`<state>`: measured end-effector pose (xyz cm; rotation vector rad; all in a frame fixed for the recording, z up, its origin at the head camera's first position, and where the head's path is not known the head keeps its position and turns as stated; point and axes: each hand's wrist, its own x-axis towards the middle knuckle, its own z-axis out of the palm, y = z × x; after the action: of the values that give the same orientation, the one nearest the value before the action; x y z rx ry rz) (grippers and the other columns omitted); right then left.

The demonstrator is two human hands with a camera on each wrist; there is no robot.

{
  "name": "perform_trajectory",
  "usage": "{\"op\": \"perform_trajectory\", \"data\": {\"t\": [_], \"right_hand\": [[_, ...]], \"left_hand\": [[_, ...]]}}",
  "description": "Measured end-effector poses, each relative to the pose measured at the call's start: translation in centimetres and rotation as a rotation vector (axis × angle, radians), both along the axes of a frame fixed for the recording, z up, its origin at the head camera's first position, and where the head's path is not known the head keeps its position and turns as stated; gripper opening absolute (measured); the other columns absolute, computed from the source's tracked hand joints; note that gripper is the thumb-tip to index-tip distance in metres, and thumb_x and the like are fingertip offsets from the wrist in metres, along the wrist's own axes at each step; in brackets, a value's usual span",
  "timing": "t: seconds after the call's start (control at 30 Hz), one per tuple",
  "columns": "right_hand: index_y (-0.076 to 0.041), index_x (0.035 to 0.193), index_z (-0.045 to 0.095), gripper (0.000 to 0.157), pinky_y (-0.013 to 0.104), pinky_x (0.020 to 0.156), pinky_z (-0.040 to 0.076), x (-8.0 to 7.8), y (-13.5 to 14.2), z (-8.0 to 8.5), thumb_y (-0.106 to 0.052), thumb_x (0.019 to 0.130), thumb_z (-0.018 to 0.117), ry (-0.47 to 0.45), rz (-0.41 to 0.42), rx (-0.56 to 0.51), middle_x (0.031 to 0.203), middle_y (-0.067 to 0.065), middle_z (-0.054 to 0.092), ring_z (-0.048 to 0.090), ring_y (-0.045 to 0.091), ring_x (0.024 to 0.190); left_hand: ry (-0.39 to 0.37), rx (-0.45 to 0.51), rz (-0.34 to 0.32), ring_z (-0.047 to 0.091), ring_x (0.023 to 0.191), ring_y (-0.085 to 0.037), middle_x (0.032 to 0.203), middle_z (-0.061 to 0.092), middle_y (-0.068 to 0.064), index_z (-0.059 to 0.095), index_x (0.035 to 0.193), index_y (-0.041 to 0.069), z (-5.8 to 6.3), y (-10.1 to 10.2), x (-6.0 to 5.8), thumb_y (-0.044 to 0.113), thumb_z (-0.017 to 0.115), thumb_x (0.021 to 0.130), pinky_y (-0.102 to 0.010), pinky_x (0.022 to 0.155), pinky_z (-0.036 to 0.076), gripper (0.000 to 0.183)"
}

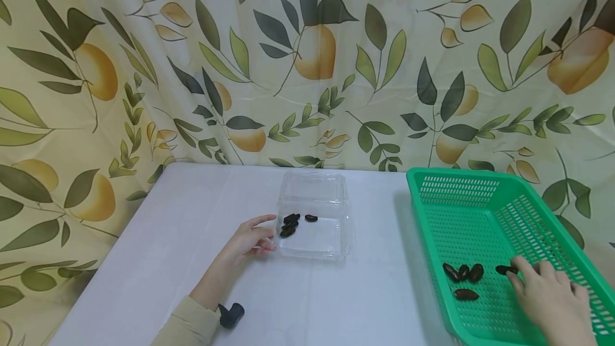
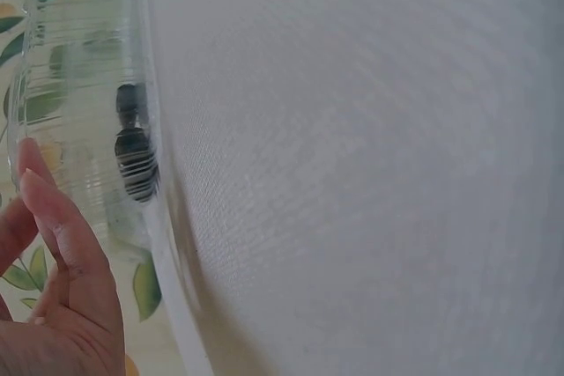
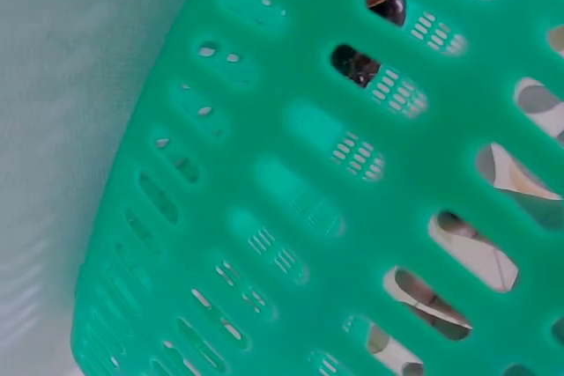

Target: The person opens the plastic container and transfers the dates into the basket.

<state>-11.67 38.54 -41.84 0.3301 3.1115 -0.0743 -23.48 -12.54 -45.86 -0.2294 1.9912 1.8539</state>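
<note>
On the table lies a clear plastic clamshell box point(image 1: 331, 236) with its lid folded back. Several dark brown oval dates point(image 1: 289, 226) cluster at its left side, and a single date point(image 1: 311, 218) lies apart from them. My left hand point(image 1: 252, 237) is at the box's left wall, its fingers loosely extended; the left wrist view shows the fingertips point(image 2: 40, 191) against the clear plastic. Inside the green basket point(image 1: 423, 228), my right hand point(image 1: 552, 292) pinches a dark date point(image 1: 504, 269) between thumb and forefinger. Several more dates point(image 1: 463, 273) lie on the basket floor to its left.
The basket's slotted wall point(image 3: 238, 156) fills most of the right wrist view. A black device point(image 1: 231, 315) sits by my left wrist. White cloth covers the table point(image 1: 206, 196), and a fruit-and-leaf patterned curtain point(image 1: 298, 111) hangs behind it.
</note>
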Motion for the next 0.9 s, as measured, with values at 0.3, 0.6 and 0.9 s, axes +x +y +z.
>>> {"op": "perform_trajectory", "data": {"t": [0.3, 0.6, 0.9], "right_hand": [[-0.007, 0.114, 0.045, 0.029, 0.066, 0.074, 0.024, 0.0, 0.0, 0.0, -0.024, 0.092, 0.053, 0.013, 0.011, -0.015, 0.098, 0.027, 0.041, 0.031, 0.05, 0.093], [-0.006, 0.116, 0.045, 0.031, 0.067, 0.078, 0.021, 0.1, -2.2, 1.4, -0.023, 0.092, 0.054, 0.105, 0.04, -0.052, 0.105, 0.03, 0.039, 0.031, 0.051, 0.095], [-0.009, 0.117, 0.048, 0.031, 0.064, 0.075, 0.023, 0.1, -6.6, 3.4, -0.025, 0.092, 0.054, 0.288, 0.131, -0.087, 0.111, 0.029, 0.041, 0.036, 0.048, 0.095]], "left_hand": [[-0.007, 0.0, 0.002, 0.062, 0.054, -0.012, 0.086, 0.06, -0.011, 0.049, 0.131, 0.012, -0.1, 0.0, 0.0, 0.004, 0.055, 0.086, -0.022, 0.05, 0.05, 0.046], [-0.011, 0.002, 0.004, 0.062, 0.053, -0.011, 0.086, 0.061, -0.012, 0.049, 0.131, 0.013, -0.2, 0.0, -0.1, 0.004, 0.055, 0.086, -0.02, 0.048, 0.049, 0.046], [-0.011, 0.002, 0.005, 0.061, 0.053, -0.011, 0.087, 0.06, -0.012, 0.049, 0.131, 0.013, -0.3, 0.0, -0.2, 0.004, 0.055, 0.086, -0.021, 0.049, 0.049, 0.046]]}}
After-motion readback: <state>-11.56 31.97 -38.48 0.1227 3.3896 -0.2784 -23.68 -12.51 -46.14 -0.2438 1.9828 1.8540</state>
